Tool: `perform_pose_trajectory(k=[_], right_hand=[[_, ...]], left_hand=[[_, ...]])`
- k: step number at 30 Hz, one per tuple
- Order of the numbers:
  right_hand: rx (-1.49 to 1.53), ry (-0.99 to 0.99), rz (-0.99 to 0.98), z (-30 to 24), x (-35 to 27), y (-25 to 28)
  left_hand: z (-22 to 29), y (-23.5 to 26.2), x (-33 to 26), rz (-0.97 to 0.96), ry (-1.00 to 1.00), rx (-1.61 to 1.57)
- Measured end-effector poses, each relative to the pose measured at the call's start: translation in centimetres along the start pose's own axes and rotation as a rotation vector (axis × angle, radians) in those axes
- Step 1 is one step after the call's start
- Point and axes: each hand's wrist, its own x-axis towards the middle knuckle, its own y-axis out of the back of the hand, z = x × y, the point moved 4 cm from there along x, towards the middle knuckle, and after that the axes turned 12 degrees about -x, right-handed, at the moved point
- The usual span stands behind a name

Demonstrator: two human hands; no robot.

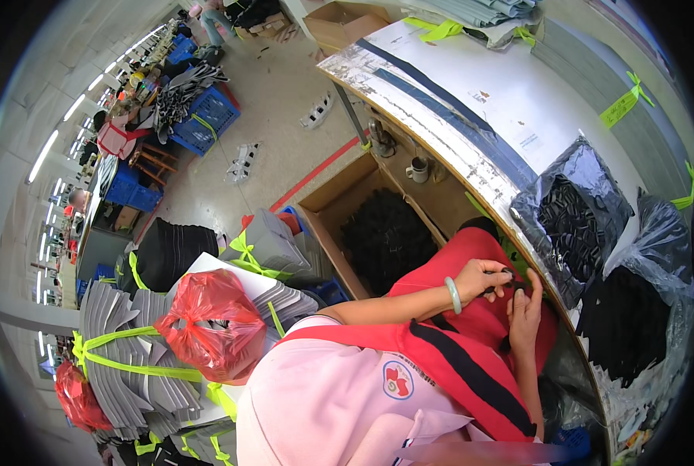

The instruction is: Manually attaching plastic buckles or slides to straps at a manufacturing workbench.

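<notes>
1. Both hands meet over the red cloth apron [448, 260]; the left hand [477, 281] pinches a small black piece [507, 272] narrowly; the right hand [524, 311] curves loosely beside it, whether gripping anything I cannot tell.
2. Long, worn white-topped table [479, 70]; its edge runs just beside the right hand, probably keeping its load reachable.
3. Open brown cardboard box [335, 194]; it holds heaped black material near the lap, likely for easy reach.
4. Clear plastic bag [599, 171] of black pieces; it gapes near the table's edge, perhaps for quick access.
5. Small black piece; it sits at the left fingertips, seemingly held there for fine control.
</notes>
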Motion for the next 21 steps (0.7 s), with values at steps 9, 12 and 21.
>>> perform_pose_trajectory(k=[9,12,21], right_hand=[[-0.309,-0.074,-0.114,-0.5,2.0,2.7],[-0.055,-0.155,-0.143,-3.0,1.9,1.3],[0.146,-0.36,-0.19,-0.2,0.6,1.1]], left_hand=[[0.5,1.7,-0.3,0.047,0.073,0.307],[1.9,1.3,-0.3,0.038,-0.035,0.229],[2.3,-1.0,-0.7,0.002,-0.104,0.329]])
